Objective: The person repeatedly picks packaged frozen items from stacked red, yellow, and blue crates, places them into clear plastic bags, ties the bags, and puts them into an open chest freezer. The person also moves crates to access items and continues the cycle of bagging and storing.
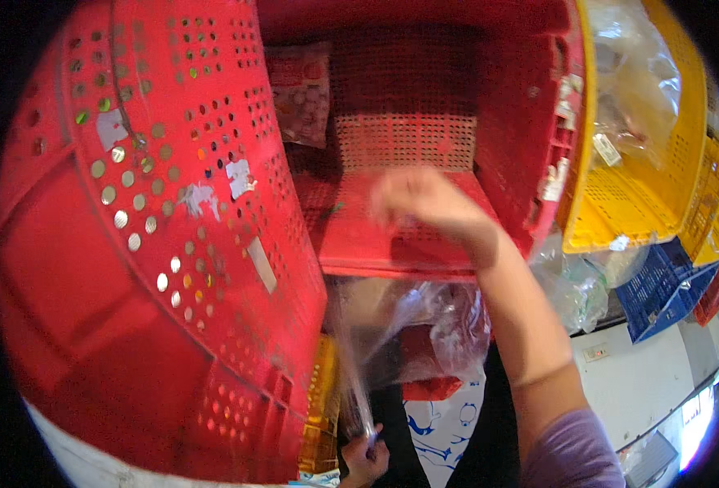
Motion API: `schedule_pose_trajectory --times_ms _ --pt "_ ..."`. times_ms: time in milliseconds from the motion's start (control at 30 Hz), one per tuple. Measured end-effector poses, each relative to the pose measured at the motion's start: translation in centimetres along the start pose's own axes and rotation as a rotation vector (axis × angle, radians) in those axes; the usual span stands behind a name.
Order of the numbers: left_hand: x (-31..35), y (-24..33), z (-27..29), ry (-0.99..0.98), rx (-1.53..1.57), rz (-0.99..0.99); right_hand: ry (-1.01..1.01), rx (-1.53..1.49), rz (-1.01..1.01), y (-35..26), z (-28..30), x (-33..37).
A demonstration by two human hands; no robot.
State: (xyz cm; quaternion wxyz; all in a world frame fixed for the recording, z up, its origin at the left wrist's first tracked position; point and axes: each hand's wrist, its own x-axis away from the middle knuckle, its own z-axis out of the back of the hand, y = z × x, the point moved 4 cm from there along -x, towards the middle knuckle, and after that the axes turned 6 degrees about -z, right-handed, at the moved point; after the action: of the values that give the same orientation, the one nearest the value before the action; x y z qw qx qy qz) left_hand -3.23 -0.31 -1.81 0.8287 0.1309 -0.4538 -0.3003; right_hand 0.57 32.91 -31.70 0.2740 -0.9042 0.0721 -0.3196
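Observation:
My right hand (420, 203) reaches into the mouth of a red perforated crate (408, 264). Motion blurs its fingers, so I cannot make out whether it holds anything. Low in the picture my left hand (366, 462) is closed on the edge of a clear plastic bag (457, 325). This bag hangs open below the crate's front lip, and something red shows through it. Inside the crate, against its left wall, stands a filled see-through packet (304, 98) with red print.
Another red crate (172, 268) with round holes fills the left side. To the right are a yellow crate (632, 203) holding clear plastic, a blue crate (660, 289) and a white panel (632, 374). A yellow crate (319, 407) shows low beside the left red one.

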Motion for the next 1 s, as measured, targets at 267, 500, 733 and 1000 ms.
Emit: schedule_pose_trajectory --times_ms 267,500,733,1000 --pt "-1.5 -0.1 0.3 0.027 -0.099 -0.099 0.955 0.434 -0.318 9.2 5.3 -31.6" --pt "-0.2 -0.2 -0.1 0.031 -0.101 -0.171 0.912 0.349 0.077 6.5 2.6 -26.3" --pt "0.0 -0.3 -1.4 -0.055 0.131 -0.079 0.717 0.291 0.112 -5.4 -3.5 8.3" --pt "0.7 4.2 2.1 0.091 1.087 0.486 0.838 -0.188 -0.520 -3.0 -14.4 31.0"
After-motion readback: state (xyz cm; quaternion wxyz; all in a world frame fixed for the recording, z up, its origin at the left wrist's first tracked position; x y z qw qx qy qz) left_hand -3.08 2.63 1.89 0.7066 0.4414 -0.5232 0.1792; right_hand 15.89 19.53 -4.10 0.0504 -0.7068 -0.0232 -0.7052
